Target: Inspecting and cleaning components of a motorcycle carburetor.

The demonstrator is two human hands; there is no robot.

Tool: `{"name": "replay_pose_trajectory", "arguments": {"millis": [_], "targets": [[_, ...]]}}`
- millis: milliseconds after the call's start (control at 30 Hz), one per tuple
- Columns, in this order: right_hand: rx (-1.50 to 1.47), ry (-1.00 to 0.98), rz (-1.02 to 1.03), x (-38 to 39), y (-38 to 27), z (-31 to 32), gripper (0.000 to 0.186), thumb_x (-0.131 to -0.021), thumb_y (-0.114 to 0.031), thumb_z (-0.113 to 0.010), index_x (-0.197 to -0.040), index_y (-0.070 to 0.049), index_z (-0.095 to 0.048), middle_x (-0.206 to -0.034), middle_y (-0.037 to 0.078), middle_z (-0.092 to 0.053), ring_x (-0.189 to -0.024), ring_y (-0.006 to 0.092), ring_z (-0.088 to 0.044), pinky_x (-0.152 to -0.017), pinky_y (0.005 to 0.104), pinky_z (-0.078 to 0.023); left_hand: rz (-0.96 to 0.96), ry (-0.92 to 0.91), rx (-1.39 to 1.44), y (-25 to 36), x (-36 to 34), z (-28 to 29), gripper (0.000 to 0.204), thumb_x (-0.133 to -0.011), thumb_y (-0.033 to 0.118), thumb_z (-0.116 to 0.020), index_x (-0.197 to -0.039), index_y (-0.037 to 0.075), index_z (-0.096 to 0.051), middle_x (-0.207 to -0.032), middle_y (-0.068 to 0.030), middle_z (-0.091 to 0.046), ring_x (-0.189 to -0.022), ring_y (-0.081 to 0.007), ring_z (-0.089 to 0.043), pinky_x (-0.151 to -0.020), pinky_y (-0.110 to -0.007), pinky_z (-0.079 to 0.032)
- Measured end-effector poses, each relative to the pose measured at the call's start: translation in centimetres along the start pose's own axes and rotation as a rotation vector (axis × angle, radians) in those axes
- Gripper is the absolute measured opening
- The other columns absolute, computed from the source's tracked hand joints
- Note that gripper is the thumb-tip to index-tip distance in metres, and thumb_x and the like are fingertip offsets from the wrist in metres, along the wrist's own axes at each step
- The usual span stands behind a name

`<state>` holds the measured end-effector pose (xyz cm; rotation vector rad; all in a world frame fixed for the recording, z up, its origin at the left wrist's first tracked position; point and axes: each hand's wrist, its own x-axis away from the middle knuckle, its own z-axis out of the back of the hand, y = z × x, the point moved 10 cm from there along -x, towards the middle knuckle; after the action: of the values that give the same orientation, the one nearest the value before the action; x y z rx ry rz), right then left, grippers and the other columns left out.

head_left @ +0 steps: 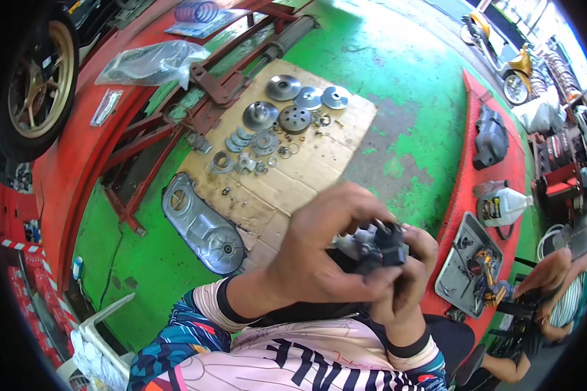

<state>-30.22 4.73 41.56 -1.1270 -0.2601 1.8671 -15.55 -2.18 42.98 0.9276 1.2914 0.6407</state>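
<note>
Close in front of me, my left hand curls its fingers and thumb round a small black and grey mechanical part. On the other side of that part, my right hand is closed against it with fingers and thumb. The fingers hide much of the part, so its exact kind does not show. Beyond my hands lies a sheet of cardboard bearing several round metal discs, curved shoe-like pieces, rings and small hardware. A long oval metal cover rests at the cardboard's near left corner.
A red lift platform with a steel frame stands left, a bagged item on it. On the red platform at right are a metal tray of parts, a bottle and a dark cover. Another person sits far right.
</note>
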Motion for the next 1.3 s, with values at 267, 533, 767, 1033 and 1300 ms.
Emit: {"name": "replay_pose_trajectory", "arguments": {"millis": [267, 533, 767, 1033, 1300], "targets": [[-0.947, 0.314, -0.284, -0.8, 3.7, 0.3, 0.036, -0.092, -0.014, -0.065, -0.121, -0.005, -0.047, -0.128, 0.02, -0.05, -0.12, 0.0274, -0.052, -0.106, 0.0424, -0.039, -0.004, 0.016, -0.233, -0.8, -1.3, -1.7, 0.046, -0.062, 0.014, -0.087, -0.102, 0.005, -0.067, -0.091, -0.0039, -0.061, -0.066, -0.011, -0.05, -0.059, -0.025, -0.042], [-0.921, 0.188, -0.573, -4.1, 7.4, -0.2, 0.032, -0.096, -0.019, -0.058, -0.122, -0.001, -0.053, -0.112, 0.009, -0.06, -0.106, 0.0168, -0.056, -0.098, 0.0328, -0.042, -0.05, -0.002, -0.342, -1.3, -2.4, -2.0, 0.046, -0.061, 0.01, -0.085, -0.104, 0.006, -0.067, -0.101, -0.0041, -0.057, -0.066, -0.0095, -0.047, -0.058, -0.024, -0.04], [-0.999, -0.248, -0.541, -6.1, 8.8, -4.8, 0.036, -0.084, -0.007, -0.067, -0.119, -0.003, -0.06, -0.11, 0.004, -0.063, -0.103, 0.0143, -0.061, -0.091, 0.031, -0.049, 0.029, -0.008, -0.232, -2.8, -3.1, -1.6, 0.047, -0.063, 0.016, -0.084, -0.107, 0.006, -0.068, -0.118, -0.01, -0.05, -0.082, -0.0138, -0.051, -0.073, -0.029, -0.046], [-0.596, -0.221, -0.03, -8.7, 7.5, -6.3, 0.045, -0.081, 0.0, -0.079, -0.122, -0.005, -0.062, -0.109, 0.006, -0.06, -0.097, 0.0161, -0.059, -0.078, 0.0325, -0.051, 0.089, -0.035, -0.192, -3.9, -3.6, -1.6, 0.051, -0.064, 0.019, -0.083, -0.112, 0.006, -0.069, -0.124, -0.0114, -0.048, -0.095, -0.017, -0.054, -0.082, -0.029, -0.048], [-0.879, -0.088, -0.288, -8.7, 9.4, -6.8, 0.033, -0.085, 0.002, -0.072, -0.117, 0.0, -0.064, -0.115, 0.008, -0.064, -0.101, 0.0175, -0.064, -0.088, 0.0301, -0.052, -0.023, -0.049, -0.359, -3.3, -3.8, -1.3, 0.046, -0.067, 0.02, -0.084, -0.108, 0.006, -0.069, -0.137, -0.0176, -0.051, -0.107, -0.0214, -0.058, -0.089, -0.034, -0.05]]}}
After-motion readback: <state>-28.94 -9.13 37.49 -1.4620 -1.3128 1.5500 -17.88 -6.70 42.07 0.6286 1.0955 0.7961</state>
